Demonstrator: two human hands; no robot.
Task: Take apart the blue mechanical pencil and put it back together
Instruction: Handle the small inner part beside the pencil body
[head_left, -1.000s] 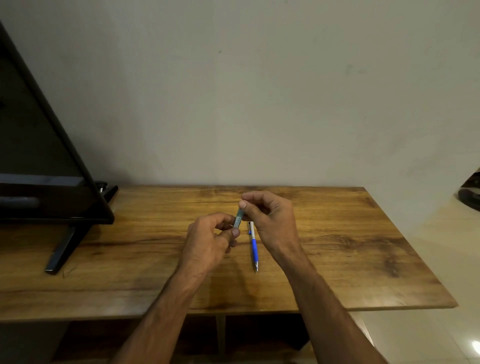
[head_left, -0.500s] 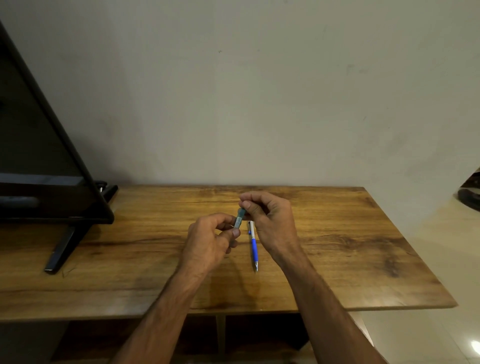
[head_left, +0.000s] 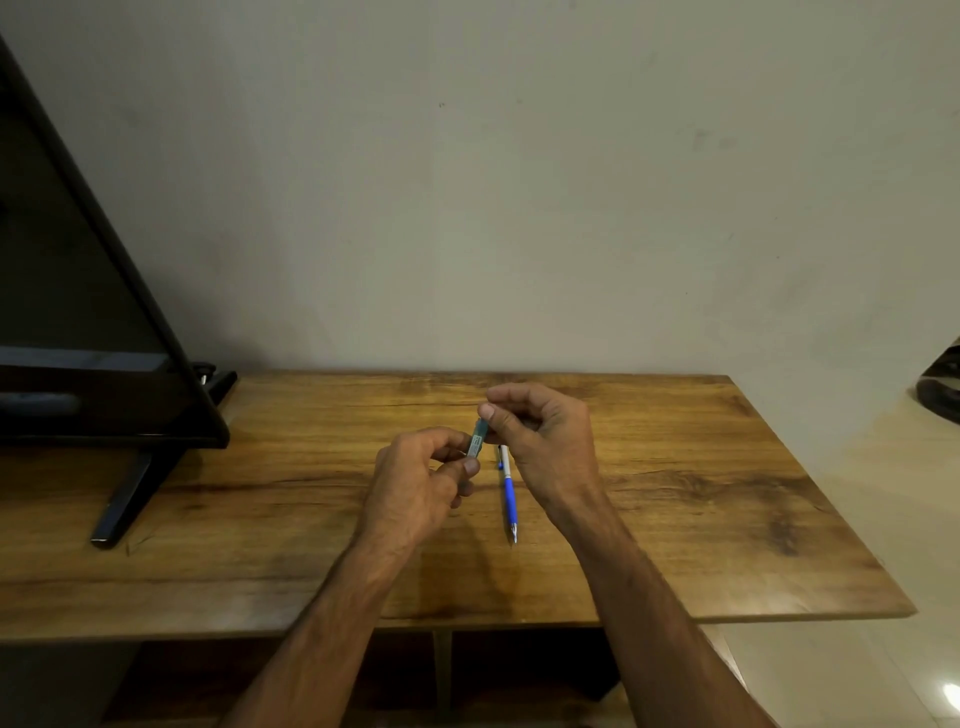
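Observation:
The blue and white mechanical pencil (head_left: 508, 493) lies on the wooden table (head_left: 701, 493), its metal tip toward me, just below my right hand. Between both hands I hold a small grey-green case (head_left: 477, 439) with a label, perhaps a lead case, tilted upright above the table. My left hand (head_left: 421, 483) pinches its lower end with thumb and fingers. My right hand (head_left: 540, 441) pinches its upper end with thumb and forefinger. The pencil's top end is partly hidden by my right hand.
A black flat screen (head_left: 78, 312) on a black stand (head_left: 124, 499) fills the table's left part. A plain wall rises behind the table. A dark object (head_left: 943, 389) sits on the floor at the far right edge.
Almost nothing differs. Both hands stay on the small case, with only a slight shift of the fingers. The pencil has not moved.

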